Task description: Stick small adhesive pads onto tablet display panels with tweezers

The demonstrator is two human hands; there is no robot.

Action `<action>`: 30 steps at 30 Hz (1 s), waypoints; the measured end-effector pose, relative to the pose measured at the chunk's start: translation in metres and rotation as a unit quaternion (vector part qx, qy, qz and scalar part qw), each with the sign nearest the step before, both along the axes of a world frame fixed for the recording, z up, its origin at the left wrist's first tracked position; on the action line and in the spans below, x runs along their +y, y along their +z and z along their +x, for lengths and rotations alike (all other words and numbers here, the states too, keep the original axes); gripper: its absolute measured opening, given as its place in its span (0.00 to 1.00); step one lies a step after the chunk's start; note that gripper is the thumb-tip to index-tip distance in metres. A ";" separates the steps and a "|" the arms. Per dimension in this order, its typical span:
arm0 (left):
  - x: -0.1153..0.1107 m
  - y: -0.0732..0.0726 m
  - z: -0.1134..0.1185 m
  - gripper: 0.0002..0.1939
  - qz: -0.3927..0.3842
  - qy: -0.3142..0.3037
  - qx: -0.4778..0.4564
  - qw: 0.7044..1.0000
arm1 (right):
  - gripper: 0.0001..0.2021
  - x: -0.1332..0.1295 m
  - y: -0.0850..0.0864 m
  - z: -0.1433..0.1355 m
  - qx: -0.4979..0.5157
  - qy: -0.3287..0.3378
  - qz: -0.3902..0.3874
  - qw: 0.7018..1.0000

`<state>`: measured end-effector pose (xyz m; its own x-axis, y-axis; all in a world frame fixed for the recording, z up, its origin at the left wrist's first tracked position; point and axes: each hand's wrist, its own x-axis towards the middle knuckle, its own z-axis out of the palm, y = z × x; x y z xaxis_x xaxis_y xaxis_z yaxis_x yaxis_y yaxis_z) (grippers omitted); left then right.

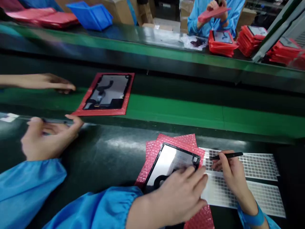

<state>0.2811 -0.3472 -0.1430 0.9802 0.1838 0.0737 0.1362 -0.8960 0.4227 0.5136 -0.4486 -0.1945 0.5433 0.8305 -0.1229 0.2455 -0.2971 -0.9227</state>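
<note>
My left hand (171, 197) reaches in from the bottom, palm down with fingers stretched over the right side of a tablet screen panel (177, 154). The panel has a silver back, a black border and a dark flex cable partly hidden by the hand. Beneath it lie pink bubble-wrap pouches (152, 149), one sticking out below. My right hand (232, 171) is closed around black tweezers (231, 155), whose tip points left onto a white sheet (257, 165) with a grid of small grey squares. Below that is a second gridded sheet (264, 194), partly under my wrist.
Another panel (111, 87) lies on a red pouch upon the green belt (178, 106). A co-worker's hands (52, 138) are at the left. Across the belt, a person in blue (197, 19) holds a red pouch near stacked pouches (221, 47). A blue bin (91, 16) stands far left.
</note>
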 end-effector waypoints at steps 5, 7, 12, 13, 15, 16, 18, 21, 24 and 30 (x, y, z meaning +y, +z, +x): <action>-0.023 -0.024 0.011 0.33 0.138 -0.005 0.027 0.990 | 0.20 -0.003 0.001 -0.002 0.003 -0.007 -0.022 1.000; -0.023 -0.028 0.010 0.33 0.151 0.003 0.020 0.988 | 0.20 -0.004 0.003 -0.002 0.006 -0.005 -0.025 1.000; -0.025 -0.027 0.007 0.31 0.148 0.012 0.017 0.989 | 0.18 -0.007 0.003 0.000 0.022 -0.012 -0.035 0.999; -0.026 -0.027 0.007 0.31 0.147 0.010 0.019 0.989 | 0.18 -0.007 0.003 0.000 0.025 -0.013 -0.037 0.999; -0.027 -0.025 0.006 0.32 0.143 0.005 0.026 0.989 | 0.18 -0.006 0.003 -0.001 0.031 -0.016 -0.033 0.999; -0.027 -0.025 0.005 0.33 0.139 0.003 0.030 0.990 | 0.18 -0.004 0.004 -0.002 0.035 -0.018 -0.026 0.999; -0.026 -0.024 0.004 0.34 0.126 0.009 0.037 0.991 | 0.18 0.000 0.006 -0.003 0.045 -0.024 -0.004 0.999; -0.022 -0.023 0.005 0.36 0.105 0.024 0.052 0.993 | 0.19 0.006 0.012 -0.002 0.064 -0.039 0.034 0.997; -0.019 -0.015 0.007 0.40 0.087 0.027 0.065 0.994 | 0.20 0.008 0.021 -0.002 0.070 -0.058 0.065 0.994; 0.013 0.027 -0.037 0.21 0.034 0.055 -0.007 0.998 | 0.17 -0.011 0.039 -0.036 0.091 -0.088 0.082 0.989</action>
<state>0.2438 -0.3340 -0.1161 0.9533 0.2836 0.1035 0.2291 -0.9029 0.3638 0.4772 -0.4598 -0.1557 0.6625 0.7420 -0.1025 0.0295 -0.1625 -0.9863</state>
